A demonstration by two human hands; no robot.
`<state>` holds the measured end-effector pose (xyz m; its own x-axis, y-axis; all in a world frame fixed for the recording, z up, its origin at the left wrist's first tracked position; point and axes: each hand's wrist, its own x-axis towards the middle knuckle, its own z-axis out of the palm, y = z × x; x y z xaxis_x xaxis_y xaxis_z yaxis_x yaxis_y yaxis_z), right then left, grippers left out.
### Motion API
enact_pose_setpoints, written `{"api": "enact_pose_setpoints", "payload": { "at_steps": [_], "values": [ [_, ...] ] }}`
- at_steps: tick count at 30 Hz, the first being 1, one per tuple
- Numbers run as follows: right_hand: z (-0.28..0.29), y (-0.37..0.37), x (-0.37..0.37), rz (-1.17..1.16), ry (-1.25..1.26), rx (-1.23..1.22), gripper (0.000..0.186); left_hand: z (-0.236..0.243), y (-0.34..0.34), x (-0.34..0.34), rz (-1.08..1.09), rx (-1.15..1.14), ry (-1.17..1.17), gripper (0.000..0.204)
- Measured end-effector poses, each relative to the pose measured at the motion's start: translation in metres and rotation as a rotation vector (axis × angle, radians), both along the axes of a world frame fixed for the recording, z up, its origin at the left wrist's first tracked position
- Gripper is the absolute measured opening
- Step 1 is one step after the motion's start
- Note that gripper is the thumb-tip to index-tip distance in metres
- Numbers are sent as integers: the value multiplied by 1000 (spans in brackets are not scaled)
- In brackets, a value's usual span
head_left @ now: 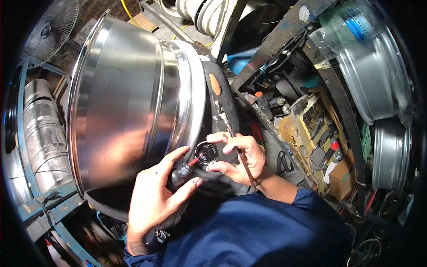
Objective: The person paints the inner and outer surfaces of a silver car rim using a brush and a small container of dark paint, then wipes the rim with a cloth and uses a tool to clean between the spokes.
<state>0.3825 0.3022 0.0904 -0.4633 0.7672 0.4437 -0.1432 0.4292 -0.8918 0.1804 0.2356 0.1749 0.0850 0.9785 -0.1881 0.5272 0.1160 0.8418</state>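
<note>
My left hand grips a small grey bottle between thumb and fingers. Its thin red tip points into a round black cap with dark, glossy contents. My right hand holds that cap by its edge, along with a long paint-stained brush that slants across the fingers, bristle end up. Just left of both hands lies a large polished metal wheel rim on its side, over a dark padded surface.
Silver rims, partly wrapped in plastic, line the right beside a metal frame. A crate of tools and cans and a cardboard box sit below. Metal cylinders and a fan are left; more rims stand behind.
</note>
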Motion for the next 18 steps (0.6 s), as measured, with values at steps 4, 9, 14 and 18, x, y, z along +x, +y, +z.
{"api": "enact_pose_setpoints", "payload": {
  "at_steps": [4,9,14,18],
  "values": [
    [-1,4,-4,-52,64,87,41,22,9,-6,-142,14,262,65],
    [-4,-1,-4,-10,35,92,45,40,17,-4,-202,-100,378,74],
    [-4,-3,-3,23,5,67,48,46,23,-3,-246,-130,393,72],
    [-2,-1,-4,24,0,60,49,47,24,-7,-315,-125,412,74]
  ]
}}
